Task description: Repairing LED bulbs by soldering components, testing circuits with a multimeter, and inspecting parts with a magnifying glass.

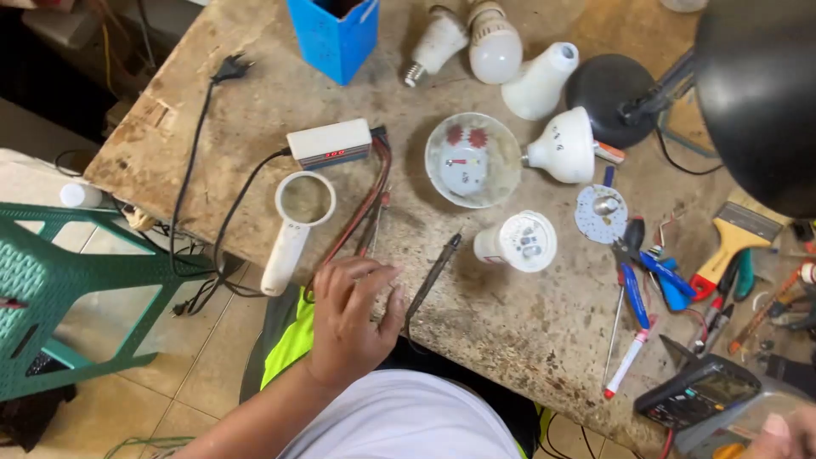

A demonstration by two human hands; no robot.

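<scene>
My left hand (348, 319) rests on the near edge of the worn workbench (255, 110), fingers spread and bent, holding nothing. Its fingertips lie beside red and black test leads (365, 208). A black probe (435, 270) lies just right of the hand. Only a small part of my right hand (786, 433) shows at the bottom right corner, next to a black multimeter (697, 393); its grip is cut off. A white magnifying glass (297, 221) lies just beyond the left hand.
Several white bulb housings (544, 81), a round diffuser dome (473, 160), an opened bulb base (518, 241), a white tester box (330, 143), a blue box (333, 34), a black desk lamp (756, 93) and blue-handled pliers (633, 285) lie on the bench. A green plastic chair (51, 289) stands left.
</scene>
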